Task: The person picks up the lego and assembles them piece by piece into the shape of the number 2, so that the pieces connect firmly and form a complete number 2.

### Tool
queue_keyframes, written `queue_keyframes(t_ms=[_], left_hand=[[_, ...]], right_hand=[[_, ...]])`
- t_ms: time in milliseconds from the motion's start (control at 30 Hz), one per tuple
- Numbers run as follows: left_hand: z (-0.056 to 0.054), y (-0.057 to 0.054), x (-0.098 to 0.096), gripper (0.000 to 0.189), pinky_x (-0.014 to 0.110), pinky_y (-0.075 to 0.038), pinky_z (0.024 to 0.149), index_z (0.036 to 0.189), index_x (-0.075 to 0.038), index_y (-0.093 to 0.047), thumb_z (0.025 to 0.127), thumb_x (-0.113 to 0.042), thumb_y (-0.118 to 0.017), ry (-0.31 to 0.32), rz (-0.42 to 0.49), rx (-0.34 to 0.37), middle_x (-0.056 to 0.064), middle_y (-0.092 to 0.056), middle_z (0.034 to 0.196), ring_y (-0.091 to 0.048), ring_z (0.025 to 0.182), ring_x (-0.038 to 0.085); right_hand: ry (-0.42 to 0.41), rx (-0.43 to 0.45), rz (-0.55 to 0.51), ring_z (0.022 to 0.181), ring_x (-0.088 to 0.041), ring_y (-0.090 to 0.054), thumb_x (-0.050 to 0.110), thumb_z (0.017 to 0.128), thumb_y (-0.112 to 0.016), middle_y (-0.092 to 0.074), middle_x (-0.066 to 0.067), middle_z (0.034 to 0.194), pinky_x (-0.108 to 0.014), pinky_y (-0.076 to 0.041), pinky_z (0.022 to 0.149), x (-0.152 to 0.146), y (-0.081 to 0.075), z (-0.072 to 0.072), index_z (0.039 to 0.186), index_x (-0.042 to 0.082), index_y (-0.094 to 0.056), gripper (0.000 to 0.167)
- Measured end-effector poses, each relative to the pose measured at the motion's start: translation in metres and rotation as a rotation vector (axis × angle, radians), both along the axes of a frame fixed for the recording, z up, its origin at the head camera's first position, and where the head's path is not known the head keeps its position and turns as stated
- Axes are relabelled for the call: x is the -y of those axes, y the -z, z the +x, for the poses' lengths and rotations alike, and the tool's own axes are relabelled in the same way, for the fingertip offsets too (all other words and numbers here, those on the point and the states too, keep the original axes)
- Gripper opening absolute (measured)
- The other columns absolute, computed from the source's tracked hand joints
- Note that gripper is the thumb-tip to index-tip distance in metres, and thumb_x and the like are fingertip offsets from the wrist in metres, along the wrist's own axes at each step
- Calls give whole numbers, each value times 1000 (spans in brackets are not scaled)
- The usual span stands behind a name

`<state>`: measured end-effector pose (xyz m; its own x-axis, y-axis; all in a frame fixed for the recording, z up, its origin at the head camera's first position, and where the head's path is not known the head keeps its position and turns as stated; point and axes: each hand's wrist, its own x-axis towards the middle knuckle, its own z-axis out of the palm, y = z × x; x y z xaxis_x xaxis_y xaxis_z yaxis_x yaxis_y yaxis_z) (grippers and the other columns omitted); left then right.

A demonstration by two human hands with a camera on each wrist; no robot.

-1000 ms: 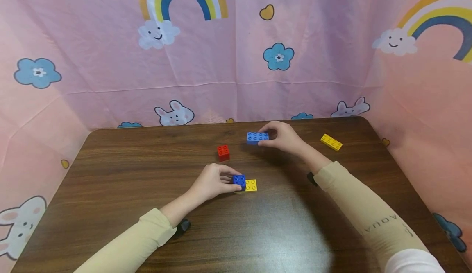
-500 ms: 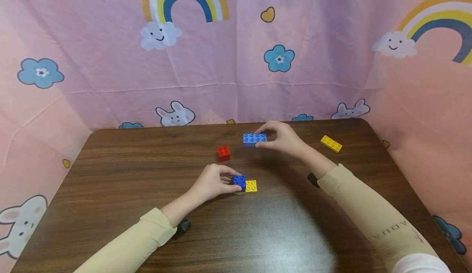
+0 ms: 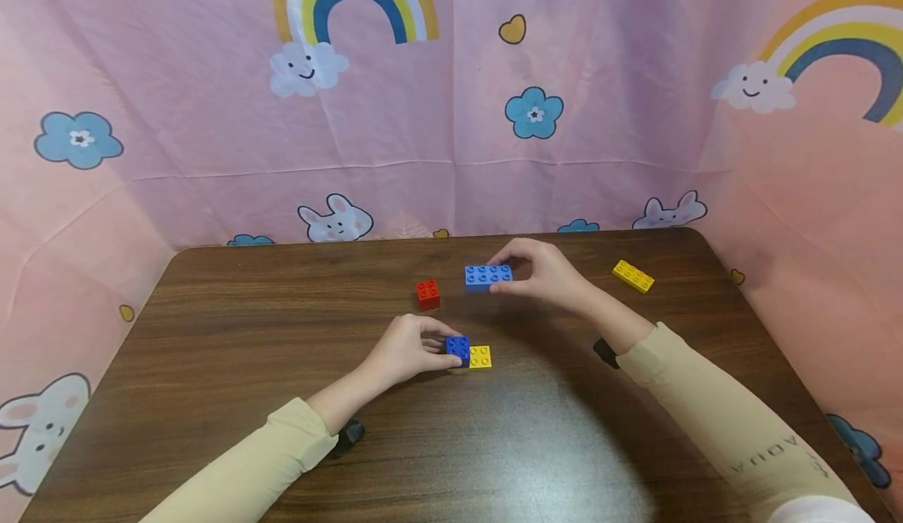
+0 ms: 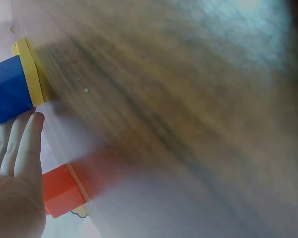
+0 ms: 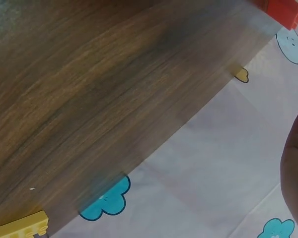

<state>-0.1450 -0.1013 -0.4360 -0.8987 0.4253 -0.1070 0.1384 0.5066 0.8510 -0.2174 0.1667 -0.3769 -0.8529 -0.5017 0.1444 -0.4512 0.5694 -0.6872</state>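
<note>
My left hand pinches a small dark blue toy brick between thumb and fingers. That brick sits on the left half of a flat yellow brick, whose right studs stay bare; the left wrist view shows the blue brick against the yellow layer. Farther back, my right hand grips the right end of a longer light blue brick, held above the table. In the right wrist view only part of the right hand appears, and its brick is out of sight.
Between the hands and slightly left stands a red square brick. A flat yellow eight-stud-style brick lies at the back right of the wooden table. Pink printed cloth rises behind the table and along its sides.
The light blue brick has shifted a little left, then toward the person, in my right hand. My left hand and the dark blue brick have stayed in place.
</note>
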Motion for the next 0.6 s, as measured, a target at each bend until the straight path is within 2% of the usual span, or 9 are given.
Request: queue_keyframes(t_ms=[333, 600], left_hand=[[-1, 1, 1, 33, 37, -66, 88, 116, -1, -80, 86, -12, -90, 12, 12, -2, 19, -79, 116, -80, 105, 31], [-1, 2, 1, 33, 38, -67, 87, 115, 0, -80, 86, -12, -90, 14, 18, -1, 19, -80, 114, -80, 105, 32]], right_hand=[[-65, -57, -11, 108, -26, -69, 17, 87, -90, -78, -9, 115, -56, -57, 103, -2, 4, 9, 116, 7, -78, 33], [-76, -37, 6, 109, -24, -69, 18, 86, -91, -78, -6, 116, -51, -57, 101, -2, 5, 17, 116, 9, -79, 33]])
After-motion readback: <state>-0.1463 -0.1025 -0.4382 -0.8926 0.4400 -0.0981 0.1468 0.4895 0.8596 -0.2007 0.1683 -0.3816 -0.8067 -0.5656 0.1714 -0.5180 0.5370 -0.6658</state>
